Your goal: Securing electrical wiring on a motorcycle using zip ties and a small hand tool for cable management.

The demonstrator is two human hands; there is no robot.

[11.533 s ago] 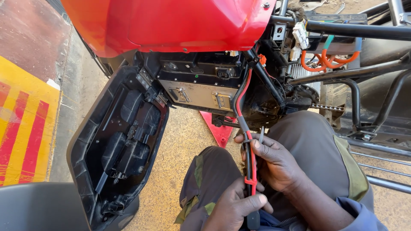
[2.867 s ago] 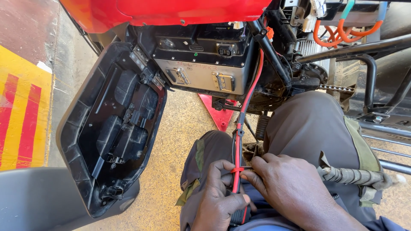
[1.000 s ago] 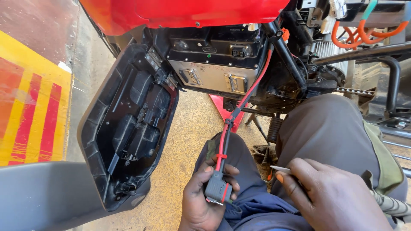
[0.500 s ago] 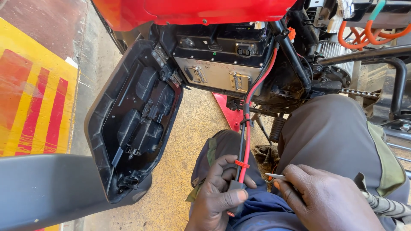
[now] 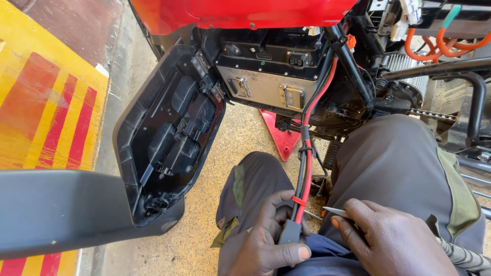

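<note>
We see the left hand (image 5: 273, 240) low in the middle of the view, fingers curled around a grey connector block (image 5: 290, 232) with the thumb pressed along its lower side. A red-and-black cable bundle (image 5: 306, 168) runs up out of that block, bound by a red tie (image 5: 299, 200) just above the fingers and a black tie (image 5: 305, 148) higher up, then climbs to the vehicle's body beside the orange clip (image 5: 351, 42). The right hand (image 5: 391, 243) sits just beside it to the right, fingers pinched narrow on a thin pale pointed tool (image 5: 335, 210) whose tip points left towards the cable, close but apart from it as far as we can tell. Both hands rest over the person's lap, grey trousers (image 5: 399, 163) on the right knee, patched dark trousers on the left knee. Above, a silver battery case (image 5: 266, 92) with two latches sits under a red body panel (image 5: 245, 13). A black side cover (image 5: 169, 133) hangs open to the left of it, inner ribs facing us. Orange hoses (image 5: 434, 43) loop at top right, a chain (image 5: 432, 113) runs below them. A red triangular stand piece (image 5: 279, 135) lies on the gritty floor between the case and the knees. Yellow-and-red floor marking (image 5: 46, 112) at left, a grey panel (image 5: 61, 209) in the near left corner
</note>
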